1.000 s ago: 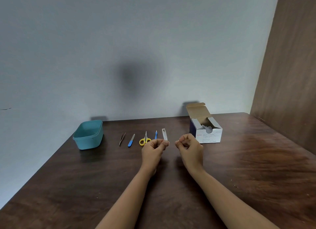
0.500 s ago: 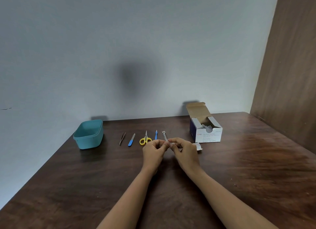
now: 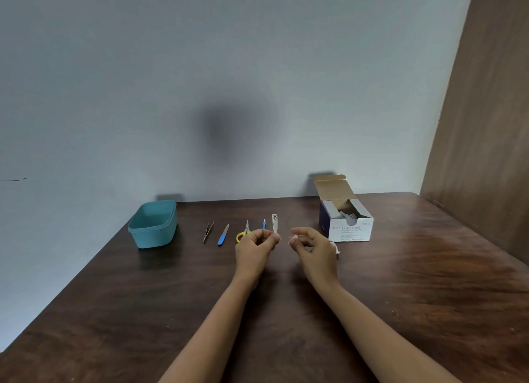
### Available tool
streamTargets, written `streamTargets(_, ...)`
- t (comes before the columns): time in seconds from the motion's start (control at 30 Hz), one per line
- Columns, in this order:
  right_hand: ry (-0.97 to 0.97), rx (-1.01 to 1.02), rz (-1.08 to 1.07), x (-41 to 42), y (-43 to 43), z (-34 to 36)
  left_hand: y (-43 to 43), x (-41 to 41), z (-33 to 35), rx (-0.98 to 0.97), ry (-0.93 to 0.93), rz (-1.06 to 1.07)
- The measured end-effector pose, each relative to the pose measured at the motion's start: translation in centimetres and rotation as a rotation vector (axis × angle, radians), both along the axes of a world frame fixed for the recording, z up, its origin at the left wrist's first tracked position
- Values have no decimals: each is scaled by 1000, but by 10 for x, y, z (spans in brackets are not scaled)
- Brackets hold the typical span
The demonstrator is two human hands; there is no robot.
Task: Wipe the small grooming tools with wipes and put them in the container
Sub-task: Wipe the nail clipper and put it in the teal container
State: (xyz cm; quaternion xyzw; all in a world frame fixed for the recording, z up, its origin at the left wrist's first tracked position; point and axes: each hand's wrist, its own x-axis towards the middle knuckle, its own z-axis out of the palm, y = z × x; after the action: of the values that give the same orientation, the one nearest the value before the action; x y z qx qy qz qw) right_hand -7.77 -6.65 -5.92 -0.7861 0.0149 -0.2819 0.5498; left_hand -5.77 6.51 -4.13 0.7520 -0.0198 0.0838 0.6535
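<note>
Five tools lie in a row on the dark wooden table: tweezers, a blue nail file, yellow-handled scissors, a small blue tool and a silver nail clipper. A teal container stands open to their left. My left hand hovers just in front of the scissors and clipper, fingers curled, pinching a small pale piece that looks like a swab packet. My right hand is a short gap to its right and pinches a small white wipe at its fingertips.
An open white box of alcohol swabs stands at the back right. A torn scrap of white wrapper lies by my right hand. A grey wall runs behind the table and a brown wooden panel rises on the right.
My hands met in front of the clipper half a second ago and have now drawn apart. The white wipe shows in my right fingers. The scrap of wrapper appeared by my right hand.
</note>
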Motion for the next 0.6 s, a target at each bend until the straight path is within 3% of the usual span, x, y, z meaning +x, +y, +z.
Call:
streamTargets(0.13,7,132,24,-1,0,3,22,4,18,-10,36,45)
streamTargets(0.27,47,227,104,3,8,2,66,12,43,111,21,131)
streamTargets(0.4,89,199,177,14,25,10,121,23,64,246,2,256)
streamTargets(0.6,92,401,228,42,62,20,192,43,79,403,49,442)
